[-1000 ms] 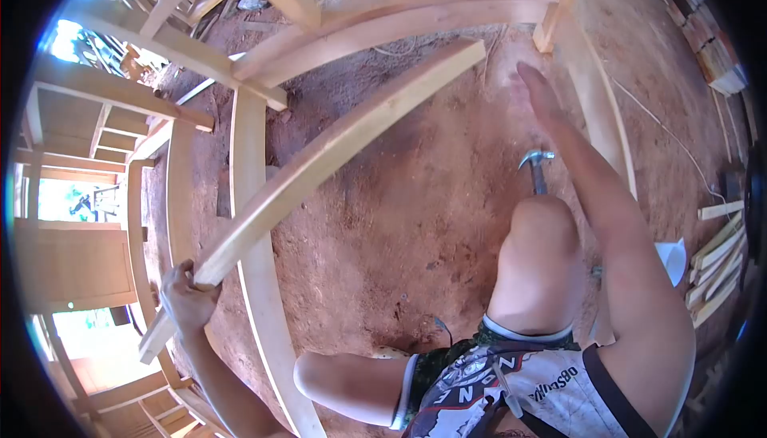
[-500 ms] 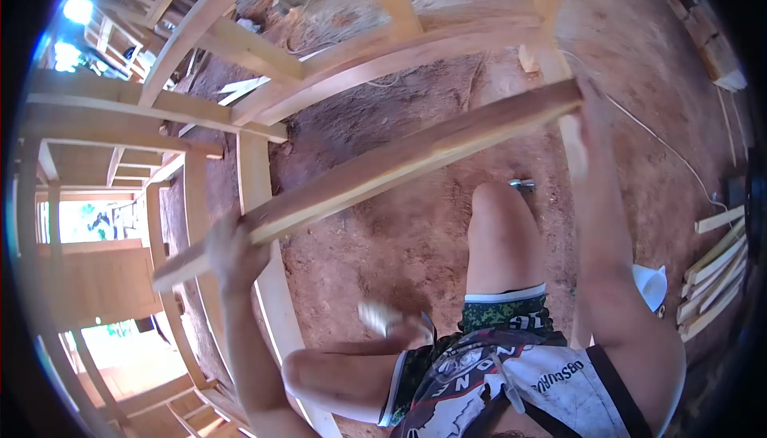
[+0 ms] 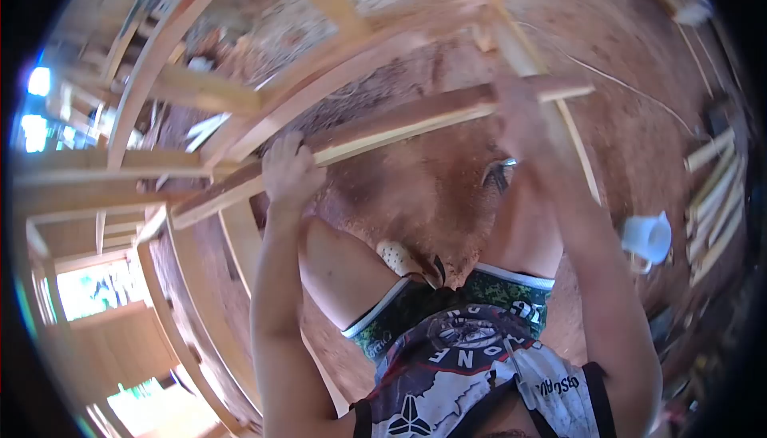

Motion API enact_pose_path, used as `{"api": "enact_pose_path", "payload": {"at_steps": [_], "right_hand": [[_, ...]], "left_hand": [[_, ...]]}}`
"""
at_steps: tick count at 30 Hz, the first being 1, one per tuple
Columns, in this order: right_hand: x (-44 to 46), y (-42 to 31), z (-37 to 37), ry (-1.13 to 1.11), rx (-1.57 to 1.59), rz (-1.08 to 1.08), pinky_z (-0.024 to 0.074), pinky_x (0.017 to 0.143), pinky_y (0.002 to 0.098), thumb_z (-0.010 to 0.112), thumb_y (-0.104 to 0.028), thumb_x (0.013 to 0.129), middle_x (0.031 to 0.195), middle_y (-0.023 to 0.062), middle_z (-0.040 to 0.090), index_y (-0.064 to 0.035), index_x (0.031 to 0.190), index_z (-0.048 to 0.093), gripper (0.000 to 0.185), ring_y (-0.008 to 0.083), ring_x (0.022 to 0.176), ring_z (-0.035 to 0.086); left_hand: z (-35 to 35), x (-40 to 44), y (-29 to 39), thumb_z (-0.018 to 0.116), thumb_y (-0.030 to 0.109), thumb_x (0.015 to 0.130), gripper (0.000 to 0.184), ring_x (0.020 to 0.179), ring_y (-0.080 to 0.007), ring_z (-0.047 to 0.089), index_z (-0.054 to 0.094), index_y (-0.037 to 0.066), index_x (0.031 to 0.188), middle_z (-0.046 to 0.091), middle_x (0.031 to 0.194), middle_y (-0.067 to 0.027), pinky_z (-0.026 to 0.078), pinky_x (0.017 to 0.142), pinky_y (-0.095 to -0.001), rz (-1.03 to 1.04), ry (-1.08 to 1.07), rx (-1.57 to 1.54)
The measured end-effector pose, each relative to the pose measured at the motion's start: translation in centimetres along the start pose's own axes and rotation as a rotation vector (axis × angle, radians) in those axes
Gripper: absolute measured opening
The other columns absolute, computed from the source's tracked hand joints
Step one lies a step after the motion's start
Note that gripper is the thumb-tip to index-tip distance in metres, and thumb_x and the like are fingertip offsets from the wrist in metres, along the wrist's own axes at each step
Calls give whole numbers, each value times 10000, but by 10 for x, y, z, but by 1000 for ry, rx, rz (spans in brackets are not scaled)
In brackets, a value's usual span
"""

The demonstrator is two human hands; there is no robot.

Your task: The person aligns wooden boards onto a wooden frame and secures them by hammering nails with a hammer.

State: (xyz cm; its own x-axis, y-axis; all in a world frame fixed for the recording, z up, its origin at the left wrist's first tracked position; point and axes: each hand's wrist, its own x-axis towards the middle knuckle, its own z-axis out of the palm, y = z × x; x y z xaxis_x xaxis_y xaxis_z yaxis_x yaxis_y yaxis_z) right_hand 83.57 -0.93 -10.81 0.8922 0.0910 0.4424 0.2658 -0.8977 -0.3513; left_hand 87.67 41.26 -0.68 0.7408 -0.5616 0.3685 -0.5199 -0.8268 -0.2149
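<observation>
A wooden board [image 3: 407, 125] spans in front of me, slightly tilted, its right end higher in view. My left hand [image 3: 292, 171] is closed around its left part, fingers over the upper edge. Toward the other end, my right hand [image 3: 521, 116] is on the board with fingers wrapped round it, though motion blurs them. The board crosses over the right rail [image 3: 582, 154] and the left rail [image 3: 240, 238] of a wooden frame; whether it touches them I cannot tell. Beyond it runs the frame's crosspiece [image 3: 363, 63].
A small metallic object [image 3: 502, 168] lies on the dirt floor by my right knee. To the right are a white plastic pitcher [image 3: 649, 236] and a stack of wood strips [image 3: 713, 210]. More wooden framing [image 3: 104, 350] stands at left. A thin cord [image 3: 623, 80] runs along the ground.
The board has moved away from me and levelled somewhat. My left hand has shifted inward along it, and my right hand has come in from its right end. My view has shifted.
</observation>
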Motion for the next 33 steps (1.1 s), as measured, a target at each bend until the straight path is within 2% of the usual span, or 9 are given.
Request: {"api": "enact_pose_path", "payload": {"at_steps": [2, 5, 7, 11, 19, 23, 26, 28, 33], "right_hand": [[-31, 79, -35, 18, -247, 273, 449, 1025, 492, 649, -141, 830, 1281, 258, 577, -16, 1331, 521, 532, 435, 1188, 563], [-108, 163, -58, -443, -498, 715, 531, 884, 522, 613, -333, 899, 1110, 251, 669, -84, 1224, 623, 410, 468, 1052, 643], [-149, 129, -52, -272, -376, 920, 487, 946, 544, 601, -454, 909, 1205, 266, 621, -38, 1245, 578, 535, 484, 1143, 585], [-123, 49, -45, -371, -354, 1105, 457, 987, 568, 592, -508, 931, 1268, 310, 563, 28, 1295, 491, 656, 502, 1166, 569], [-136, 116, -26, -399, -366, 1074, 461, 971, 550, 542, -437, 980, 1263, 309, 576, 30, 1319, 495, 579, 477, 1180, 565], [-153, 139, -16, -240, -331, 820, 460, 978, 538, 556, -415, 966, 1277, 304, 571, 30, 1362, 499, 598, 479, 1171, 569], [-115, 80, -38, -334, -206, 974, 433, 1023, 541, 574, -418, 953, 1364, 279, 523, 10, 1418, 451, 644, 468, 1256, 516], [-128, 76, -40, -84, -247, 721, 447, 1014, 505, 629, -380, 938, 1379, 250, 519, -11, 1414, 475, 621, 417, 1260, 524], [-134, 108, -25, 179, 12, 619, 470, 976, 423, 662, -312, 939, 1305, 192, 566, 15, 1362, 523, 551, 315, 1177, 565]], "left_hand": [[14, 10, -12, 684, 165, 629, 111, 906, -281, 605, 622, 83, 670, 628, 977, -62, 482, 747, -444, 14, 39, -14], [25, 16, -32, 701, 217, 688, 221, 980, -311, 628, 695, 36, 815, 652, 1052, -69, 507, 857, -447, -50, -121, -59], [41, 27, -45, 638, 156, 688, 178, 1018, -314, 625, 681, 35, 812, 663, 1053, -94, 509, 875, -443, -40, -188, -157], [61, 30, -51, 611, 141, 680, 172, 1024, -310, 624, 676, 46, 808, 678, 992, -116, 514, 895, -427, -100, -167, -270], [35, 27, -65, 638, 152, 654, 199, 987, -326, 637, 685, 56, 823, 694, 962, -131, 529, 881, -435, -123, -366, -265], [23, 25, -62, 683, 188, 637, 249, 989, -333, 667, 703, 55, 846, 711, 961, -157, 548, 857, -443, -226, -443, -243], [14, 34, -64, 736, 244, 634, 309, 999, -344, 678, 715, 52, 876, 716, 981, -176, 551, 863, -450, -253, -542, -250], [18, 35, -66, 784, 303, 630, 388, 1018, -348, 677, 729, 52, 921, 718, 992, -184, 549, 880, -448, -233, -559, -330], [71, 27, -71, 813, 351, 634, 481, 1053, -345, 674, 730, 45, 995, 717, 1048, -188, 545, 897, -447, -248, -644, -359]]}}
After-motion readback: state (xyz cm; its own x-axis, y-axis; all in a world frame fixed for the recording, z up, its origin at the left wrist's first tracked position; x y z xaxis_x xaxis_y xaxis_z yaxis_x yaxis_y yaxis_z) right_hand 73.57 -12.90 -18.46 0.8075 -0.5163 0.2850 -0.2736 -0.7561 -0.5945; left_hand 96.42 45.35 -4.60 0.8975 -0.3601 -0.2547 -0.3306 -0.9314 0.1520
